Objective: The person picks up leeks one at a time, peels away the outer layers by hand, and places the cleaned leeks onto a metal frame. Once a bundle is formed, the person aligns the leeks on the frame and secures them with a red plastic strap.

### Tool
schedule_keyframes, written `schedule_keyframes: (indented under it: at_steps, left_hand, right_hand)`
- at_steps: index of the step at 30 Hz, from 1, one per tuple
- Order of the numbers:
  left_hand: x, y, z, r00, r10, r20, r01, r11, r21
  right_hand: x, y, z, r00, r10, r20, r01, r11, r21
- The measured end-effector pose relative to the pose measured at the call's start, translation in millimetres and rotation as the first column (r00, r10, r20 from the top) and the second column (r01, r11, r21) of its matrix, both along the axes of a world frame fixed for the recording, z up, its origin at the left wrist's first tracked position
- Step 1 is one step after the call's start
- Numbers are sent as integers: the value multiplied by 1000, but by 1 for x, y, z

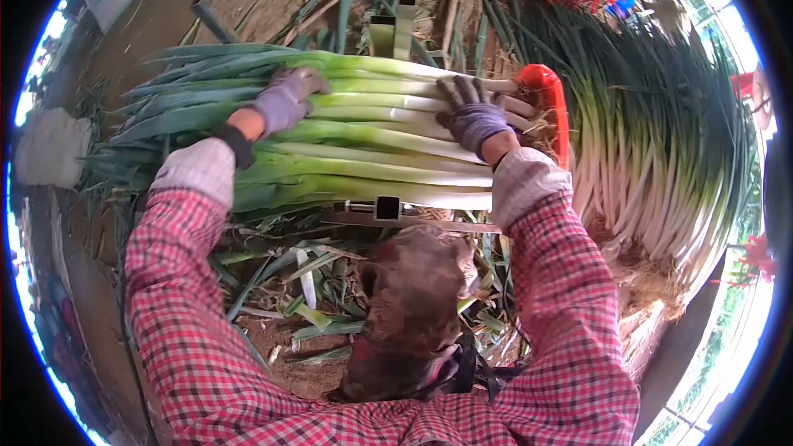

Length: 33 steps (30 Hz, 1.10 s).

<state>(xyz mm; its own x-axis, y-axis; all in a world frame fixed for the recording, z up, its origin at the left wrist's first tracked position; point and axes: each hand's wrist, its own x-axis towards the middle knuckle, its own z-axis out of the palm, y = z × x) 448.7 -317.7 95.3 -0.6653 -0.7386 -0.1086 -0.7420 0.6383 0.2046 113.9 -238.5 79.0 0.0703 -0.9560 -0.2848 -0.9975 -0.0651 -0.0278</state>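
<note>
- While a broad row of leeks point(388, 116) was laid crosswise over a metal frame point(387, 209), green leaves to the left and roots to the right, both gloved palms were rested on its upper face
- The left hand point(283, 102) was set where pale stem was met by leaf, part open, its fingers loosely bent; nothing was seen to be gripped
- The right hand point(474, 118) was opened wider, its fingers spread over the white stems near the roots; whether any stem was pinched beneath it could not be told
- A red strip point(543, 81) was seen bent about the root end, and a large pile of leeks point(652, 128) was heaped beyond it; leaf scraps point(314, 272) were strewn over the ground
- The row was judged heavy together, firm and slick in the white, limp and easily torn in the leaves; it would be best held from below at two well-parted places on the stems, without hard squeezing
</note>
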Motion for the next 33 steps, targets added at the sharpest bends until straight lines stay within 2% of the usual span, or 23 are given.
schedule_keyframes:
  at_steps: [1,3,5,7,9,11,14,17,19,20,21,22,23,24,25,27,28,29,30,31,32,33]
  left_hand:
    - [0,-5,-1,1000,30,6,-30,1000,-6]
    - [-21,-16,19,974,86,207,-97,994,42]
    - [-17,-39,-15,969,80,233,-74,997,-32]
    - [-22,-7,5,941,29,337,46,976,-212]
    - [-26,11,29,904,66,423,3,987,-159]
    - [-20,25,44,923,163,350,-100,977,-191]
    - [6,69,92,975,101,199,-68,984,-165]
    - [56,126,148,957,178,231,-93,936,-339]
    - [85,171,202,863,381,332,-238,886,-398]
    - [124,187,201,949,314,10,-253,782,-569]
    - [144,210,218,875,455,-165,-476,748,-462]
    - [178,233,219,823,509,-251,-551,612,-567]
    - [210,259,230,762,570,-307,-627,529,-572]
    - [236,285,238,710,634,-307,-657,440,-612]
    - [263,325,236,636,722,-275,-662,326,-675]
    - [314,410,211,433,888,-153,-601,158,-783]
    - [334,444,196,379,911,-164,-646,133,-752]
    - [319,446,177,360,841,-404,-914,230,-335]
    - [304,448,159,-36,613,-790,-852,394,344]
    - [287,448,140,-457,476,-752,-623,433,652]
    - [324,446,102,-416,544,-729,-606,432,668]
    - [323,420,75,-475,496,-727,-570,455,684]
  right_hand:
    - [4,-3,-3,999,-28,21,28,999,-16]
    - [4,-3,-4,996,-69,50,71,997,-40]
    - [5,-5,-8,996,-88,25,90,994,-67]
    - [2,-5,-17,994,-88,63,93,992,-90]
    - [-4,-5,-29,984,-62,167,88,984,-153]
    - [-1,-6,-26,991,-62,121,78,988,-137]
    - [1,-6,-19,992,-89,94,97,992,-81]
    - [3,-7,-17,987,-120,109,126,991,-47]
    - [1,-9,-20,985,-129,114,133,991,-31]
    - [-7,-18,-29,997,61,51,-58,997,-48]
    - [-25,-34,-51,970,241,-19,-242,969,-48]
    - [-50,-53,-82,909,407,-91,-411,911,-28]
    - [-84,-89,-137,888,372,271,-327,924,-198]
    - [-82,-67,-92,874,280,397,-196,951,-240]
    - [-66,-24,-20,832,188,522,-52,963,-263]
    - [-59,49,61,801,378,464,-137,871,-472]
    - [-59,85,85,730,450,514,-161,844,-511]
    - [-66,123,101,675,496,546,-153,818,-554]
    - [-76,165,108,587,461,665,-148,869,-472]
    - [-84,204,114,486,408,773,-135,909,-395]
    - [-92,243,119,416,112,903,-55,994,-98]
    - [-104,282,122,283,-196,939,-13,978,208]
